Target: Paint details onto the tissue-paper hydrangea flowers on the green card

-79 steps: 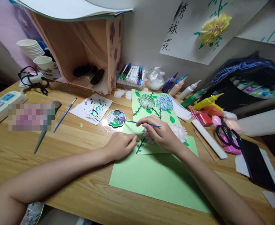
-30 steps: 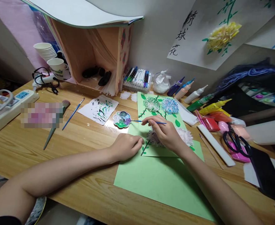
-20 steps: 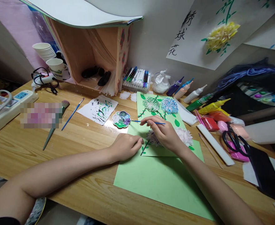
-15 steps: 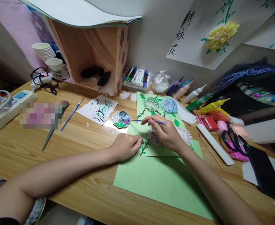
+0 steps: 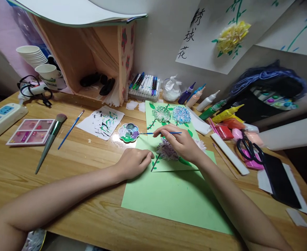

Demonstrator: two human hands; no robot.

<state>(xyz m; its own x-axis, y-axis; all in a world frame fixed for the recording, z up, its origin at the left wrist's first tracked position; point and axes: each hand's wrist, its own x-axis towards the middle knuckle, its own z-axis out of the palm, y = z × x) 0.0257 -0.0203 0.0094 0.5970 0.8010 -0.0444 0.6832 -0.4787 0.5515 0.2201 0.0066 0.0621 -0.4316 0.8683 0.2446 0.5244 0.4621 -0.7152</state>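
My right hand [image 5: 181,143] pinches a thin blue paintbrush [image 5: 148,133] in a near-level hold, its tip at the purple paint on the right side of a flower-shaped palette [image 5: 129,133]. Below that hand lies a green sheet [image 5: 150,115] bearing raised, textured flowers: a greenish one [image 5: 161,114], a blue one [image 5: 181,115], a purple one [image 5: 166,150] and a pale one [image 5: 200,145], the last two partly covered by the hand. My left hand [image 5: 133,163] rests with curled fingers at the sheet's left edge, beside a painted stem. Nothing shows in it.
A larger green sheet [image 5: 169,198] lies underneath. To the left are a paint-marked paper [image 5: 101,122], another blue brush [image 5: 71,129], a big makeup-style brush [image 5: 48,144] and a pink palette case [image 5: 30,131]. Paint bottles [image 5: 208,101], clay packets [image 5: 224,131] and black scissors [image 5: 250,150] sit right.
The whole view has shifted, so things appear farther left. My right hand keeps the paintbrush tip at the palette, and my left hand stays resting by the sheet.
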